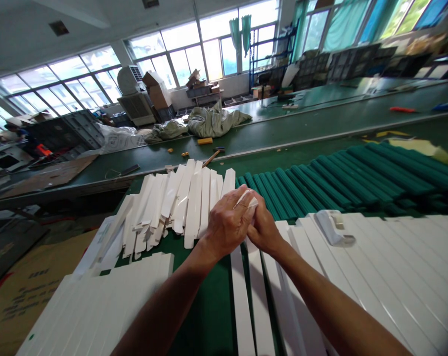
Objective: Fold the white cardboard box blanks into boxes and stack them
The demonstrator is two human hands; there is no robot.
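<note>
My left hand (229, 220) and my right hand (261, 222) are pressed together over the middle of the bench, fingers closed around the far end of a long, narrow white carton (256, 296). A bit of its white end shows between the fingers; the rest of that end is hidden. Another narrow white carton (242, 306) lies alongside, to the left. Beyond my left hand is a loose pile of flat white cardboard strips (175, 198). Dark green ribbed rolls (320, 183) lie in a row past my right hand.
White cartons (398, 257) lie side by side at right, with a white tape dispenser (334, 227) on them. More white cartons (109, 301) are stacked at front left. Behind runs a green conveyor belt (301, 123), with a hammer (212, 156) and a yellow block (205, 141).
</note>
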